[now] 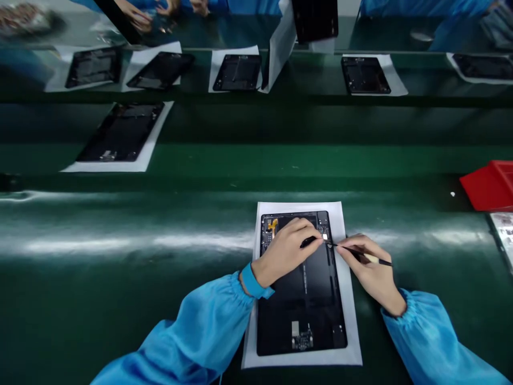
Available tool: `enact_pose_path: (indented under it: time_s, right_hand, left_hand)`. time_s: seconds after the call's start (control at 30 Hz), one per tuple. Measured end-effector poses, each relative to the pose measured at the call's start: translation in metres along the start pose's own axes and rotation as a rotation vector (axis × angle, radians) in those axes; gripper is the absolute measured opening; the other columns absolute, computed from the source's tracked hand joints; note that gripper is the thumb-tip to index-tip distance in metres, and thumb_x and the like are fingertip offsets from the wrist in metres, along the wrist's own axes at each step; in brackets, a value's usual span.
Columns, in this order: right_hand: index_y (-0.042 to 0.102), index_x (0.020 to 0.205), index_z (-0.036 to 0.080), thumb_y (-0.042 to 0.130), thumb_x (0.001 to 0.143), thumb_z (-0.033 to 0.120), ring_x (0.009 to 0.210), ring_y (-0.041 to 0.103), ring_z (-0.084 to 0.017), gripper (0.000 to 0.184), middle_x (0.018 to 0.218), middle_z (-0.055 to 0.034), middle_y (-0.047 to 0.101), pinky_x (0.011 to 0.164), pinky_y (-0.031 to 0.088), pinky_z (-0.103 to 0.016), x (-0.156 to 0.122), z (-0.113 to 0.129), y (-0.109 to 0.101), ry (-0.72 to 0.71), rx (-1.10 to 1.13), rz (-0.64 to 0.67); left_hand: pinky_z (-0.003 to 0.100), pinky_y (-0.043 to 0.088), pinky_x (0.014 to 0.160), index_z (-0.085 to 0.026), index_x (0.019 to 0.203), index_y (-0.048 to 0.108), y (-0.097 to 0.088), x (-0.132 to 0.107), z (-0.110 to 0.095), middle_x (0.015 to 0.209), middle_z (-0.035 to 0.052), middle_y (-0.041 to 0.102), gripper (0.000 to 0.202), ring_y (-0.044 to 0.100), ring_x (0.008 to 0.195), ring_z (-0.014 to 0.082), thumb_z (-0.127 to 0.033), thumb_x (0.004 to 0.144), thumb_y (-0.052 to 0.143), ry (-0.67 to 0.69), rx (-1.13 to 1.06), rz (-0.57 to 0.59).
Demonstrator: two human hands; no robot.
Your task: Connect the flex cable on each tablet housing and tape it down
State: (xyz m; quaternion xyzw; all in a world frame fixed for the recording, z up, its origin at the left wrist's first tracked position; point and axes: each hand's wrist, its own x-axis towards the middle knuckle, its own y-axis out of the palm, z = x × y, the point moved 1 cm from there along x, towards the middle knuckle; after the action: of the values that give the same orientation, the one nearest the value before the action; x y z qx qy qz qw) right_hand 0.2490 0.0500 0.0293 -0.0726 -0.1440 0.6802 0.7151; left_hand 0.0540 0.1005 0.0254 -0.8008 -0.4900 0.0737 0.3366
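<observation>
- left hand point(284, 252) curled shut, fingertips pinching a small black part point(308, 241) low over the tablet back housing point(298, 315)
- right hand point(371, 272) closed in a pen grip on a slim black tool point(356, 252), tip touching that part
- housing flat on a white paper sheet point(351, 321), both hands close together for steady control
</observation>
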Motion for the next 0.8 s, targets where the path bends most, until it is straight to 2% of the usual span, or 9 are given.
enact_pose_path:
  time_s: [0.33,0.8]
  right_hand:
    - [0.066,0.083,0.023,0.069,0.083,0.017,0.075,0.062,-0.013,0.006,0.08,0.0008,0.065,0.07,0.051,-0.024,0.0013,-0.0035,-0.0001,-0.022,-0.033,0.02]
    - [0.067,0.082,0.023,0.069,0.083,0.02,0.075,0.063,-0.014,0.004,0.08,0.0003,0.066,0.07,0.052,-0.025,0.0028,-0.0027,0.0007,0.007,-0.048,0.019]
  left_hand:
    - [0.033,0.046,0.081,-0.016,0.088,0.062,-0.0019,-0.0066,-0.0057,0.09,0.0046,0.062,0.01,0.056,0.084,0.0181,-0.018,0.094,0.054,0.025,0.094,0.017]
    - [0.033,0.046,0.078,-0.017,0.085,0.059,-0.0008,-0.0038,-0.0078,0.087,0.004,0.06,0.01,0.053,0.082,0.019,-0.014,0.092,0.052,0.032,0.188,0.047]
